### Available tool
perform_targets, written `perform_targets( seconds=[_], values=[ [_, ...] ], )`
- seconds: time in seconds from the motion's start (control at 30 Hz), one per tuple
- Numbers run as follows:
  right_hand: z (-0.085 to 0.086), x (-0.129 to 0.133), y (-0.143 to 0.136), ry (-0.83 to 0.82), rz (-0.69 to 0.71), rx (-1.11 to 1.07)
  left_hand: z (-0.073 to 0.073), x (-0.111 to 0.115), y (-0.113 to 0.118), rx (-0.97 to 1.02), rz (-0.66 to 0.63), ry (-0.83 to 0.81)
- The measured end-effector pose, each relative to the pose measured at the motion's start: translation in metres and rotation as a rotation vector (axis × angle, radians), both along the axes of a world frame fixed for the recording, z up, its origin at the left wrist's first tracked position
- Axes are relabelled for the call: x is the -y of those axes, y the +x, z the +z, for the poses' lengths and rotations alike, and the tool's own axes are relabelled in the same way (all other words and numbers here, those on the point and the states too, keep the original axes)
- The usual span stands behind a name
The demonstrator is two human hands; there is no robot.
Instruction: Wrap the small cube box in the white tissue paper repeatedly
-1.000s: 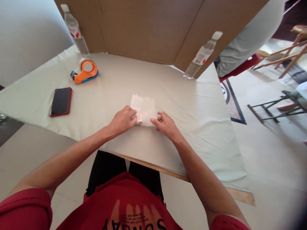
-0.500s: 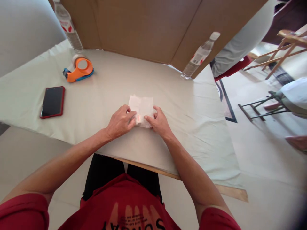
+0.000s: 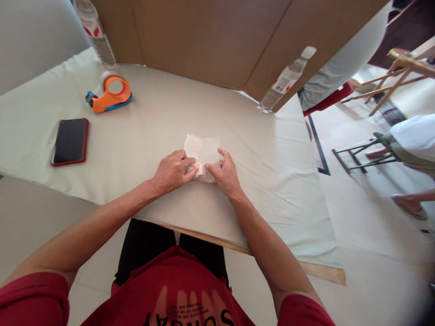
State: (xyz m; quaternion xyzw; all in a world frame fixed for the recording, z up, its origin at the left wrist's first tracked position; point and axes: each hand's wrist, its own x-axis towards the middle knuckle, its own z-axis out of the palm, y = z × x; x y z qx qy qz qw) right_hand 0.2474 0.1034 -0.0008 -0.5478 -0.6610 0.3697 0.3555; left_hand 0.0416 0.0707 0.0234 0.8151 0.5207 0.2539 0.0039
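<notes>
A white, tissue-like folded sheet lies on the cloth-covered table in front of me, with a crease down its middle. Along its near edge is crinkled clear plastic, with a small label bearing reddish print. My left hand pinches the near left corner, thumb and fingers closed on the plastic. At the near right, my right hand grips the same packet with its thumb on top; the index finger is lifted off. The fingers underneath are hidden.
To the left are a phone in a red case and an orange tape dispenser. Water bottles stand at the back left and back right, against a cardboard screen. A seated person's leg shows at right.
The plastic edge and label have shifted slightly under my fingers, and my left thumb has moved nearer the label. My right index finger is raised further. The whole view has shifted a little.
</notes>
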Motion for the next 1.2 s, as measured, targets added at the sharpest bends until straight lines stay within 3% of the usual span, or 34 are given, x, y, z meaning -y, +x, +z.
perform_targets(
  seconds=[0.1, 0.4, 0.67, 1.0, 1.2],
  values=[
    [0.006, 0.003, -0.005, -0.069, -0.077, -0.063, 0.006, 0.0, 0.003, -0.022, 0.028, -0.092],
    [0.028, 0.006, -0.023, -0.164, -0.088, -0.263, 0.023, 0.0, 0.01, -0.059, 0.065, -0.286],
    [0.032, 0.01, -0.034, -0.138, -0.047, -0.177, 0.023, -0.001, 0.01, -0.014, 0.048, -0.304],
    [0.038, 0.025, -0.022, -0.061, 0.197, -0.09, 0.009, -0.002, 0.005, 0.174, 0.003, -0.286],
    [0.044, 0.022, -0.023, 0.082, 0.322, 0.185, 0.021, -0.004, 0.002, 0.444, 0.042, -0.483]
  ],
)
